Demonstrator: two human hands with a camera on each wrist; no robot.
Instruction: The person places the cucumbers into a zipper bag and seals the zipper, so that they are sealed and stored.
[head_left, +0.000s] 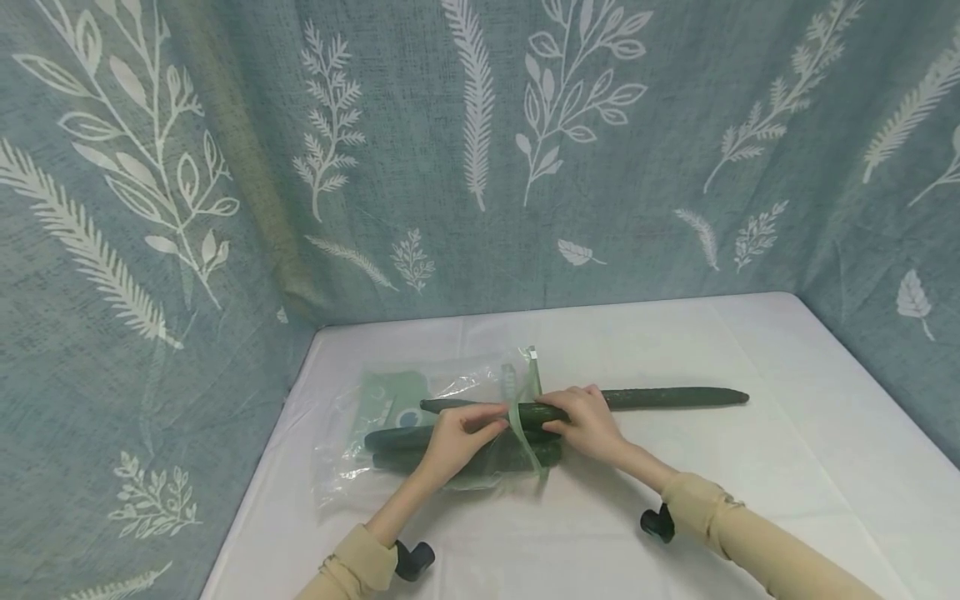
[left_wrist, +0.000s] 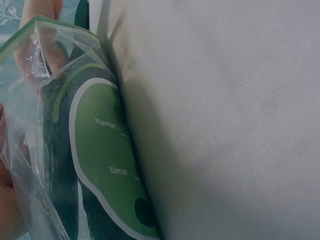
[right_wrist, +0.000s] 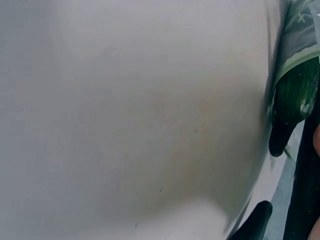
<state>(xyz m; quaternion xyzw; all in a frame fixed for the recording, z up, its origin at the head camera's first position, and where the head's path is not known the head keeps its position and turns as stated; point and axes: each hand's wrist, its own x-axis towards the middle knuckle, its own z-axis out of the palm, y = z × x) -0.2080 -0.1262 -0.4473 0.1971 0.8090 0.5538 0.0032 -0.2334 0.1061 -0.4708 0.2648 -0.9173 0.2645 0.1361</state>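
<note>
Fingers of the left hand (head_left: pixel 459 440) curl round the green-edged mouth of a clear bag (head_left: pixel 390 433), pinching the plastic and holding it up and apart, presumably so that the opening stays wide. Fingers of the right hand (head_left: pixel 588 425) wrap the long cucumber (head_left: pixel 675 397) near its middle; its left part passes through the mouth into the bag, while its right part lies outside on the white table (head_left: pixel 750 483), pointing right. A grip close to the mouth probably gives control of the end being fed in. Two more cucumbers (head_left: pixel 405 440) lie side by side inside the bag, below the long one and parallel to it, so the bag's length runs along theirs. In the left wrist view the bag's green label (left_wrist: pixel 107 165), printed "name" and "time", lies against a cucumber inside.

Edges and room: the bag rests near the table's left edge, with the leaf-patterned curtain (head_left: pixel 480 167) just behind and to the left; little free surface remains on that side. To the right of the hands and toward the person the table lies open, well apart from the right-hand curtain.
</note>
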